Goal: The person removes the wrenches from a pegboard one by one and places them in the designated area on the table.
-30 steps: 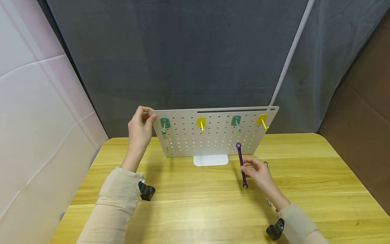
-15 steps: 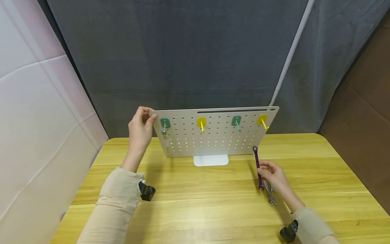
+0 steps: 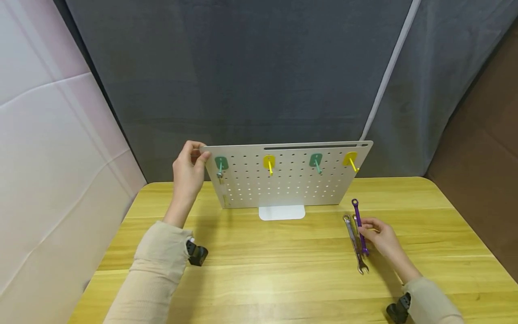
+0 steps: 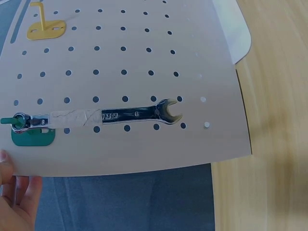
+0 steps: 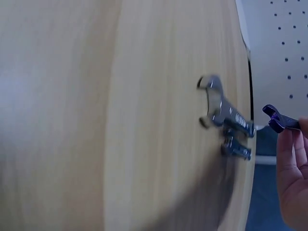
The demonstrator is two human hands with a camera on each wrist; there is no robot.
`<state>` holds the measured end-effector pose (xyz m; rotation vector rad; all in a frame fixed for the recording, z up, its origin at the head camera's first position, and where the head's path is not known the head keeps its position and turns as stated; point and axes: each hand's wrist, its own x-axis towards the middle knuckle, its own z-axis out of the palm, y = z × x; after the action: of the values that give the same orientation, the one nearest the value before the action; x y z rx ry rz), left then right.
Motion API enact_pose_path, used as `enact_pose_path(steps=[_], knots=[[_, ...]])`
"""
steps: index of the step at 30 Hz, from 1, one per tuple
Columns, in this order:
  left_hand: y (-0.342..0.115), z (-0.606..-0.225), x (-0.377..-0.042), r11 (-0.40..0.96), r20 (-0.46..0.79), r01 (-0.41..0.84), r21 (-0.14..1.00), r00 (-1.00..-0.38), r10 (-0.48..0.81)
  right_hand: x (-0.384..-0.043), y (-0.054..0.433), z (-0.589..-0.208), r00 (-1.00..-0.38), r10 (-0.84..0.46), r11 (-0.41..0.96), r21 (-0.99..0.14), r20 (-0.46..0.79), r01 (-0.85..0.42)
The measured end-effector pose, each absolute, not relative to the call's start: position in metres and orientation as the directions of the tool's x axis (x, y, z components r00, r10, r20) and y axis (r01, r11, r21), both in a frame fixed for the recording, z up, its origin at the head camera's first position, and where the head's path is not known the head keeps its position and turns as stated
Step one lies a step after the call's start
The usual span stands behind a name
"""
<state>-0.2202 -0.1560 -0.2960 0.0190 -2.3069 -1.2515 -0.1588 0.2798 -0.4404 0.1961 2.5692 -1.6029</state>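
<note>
In the head view I have brought the purple wrench (image 3: 358, 216) away from the pegboard (image 3: 283, 193) and out to my right, over the bench (image 3: 263, 270), so that it now shows just beside a long silver wrench (image 3: 353, 238) and partly covers a second silver wrench (image 3: 355, 219); a second ago my right hand (image 3: 382, 238) hid most of that pair, and now the long one shows nearly whole. The fingers of that hand pinch the purple wrench by its shank, ring end up, while my left hand (image 3: 189, 173) has stayed at the board's upper left corner, thumb in front and fingers behind, pinching it. I take this to mean that the purple wrench is now among the loose ones rather than near the hooks, one wrench being on the board so far. The left wrist view gives what the head view shows only as a short glint: a hung wrench (image 4: 130, 114), silver with a pale wrap, its ring end around the peg of the green hook (image 4: 33, 138). The right wrist view shows the purple wrench's open end jutting from my fingers, a gap between it and the blurred open ends of the two loose wrenches, but its ring end is out of sight there
</note>
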Motion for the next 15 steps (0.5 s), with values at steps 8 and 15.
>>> enact_pose_path(steps=[8, 15], knots=[[-0.155, -0.295, -0.22, 0.572, 0.425, 0.223, 0.789, -0.871, -0.246, -0.158, 0.296, -0.446, -0.975, 0.074, 0.47, -0.855, -0.211, 0.22], [-0.156, -0.295, -0.219, 0.574, 0.425, 0.224, 0.788, -0.872, -0.243, -0.156, 0.302, -0.447, -0.964, 0.072, 0.472, -0.843, -0.256, 0.259]])
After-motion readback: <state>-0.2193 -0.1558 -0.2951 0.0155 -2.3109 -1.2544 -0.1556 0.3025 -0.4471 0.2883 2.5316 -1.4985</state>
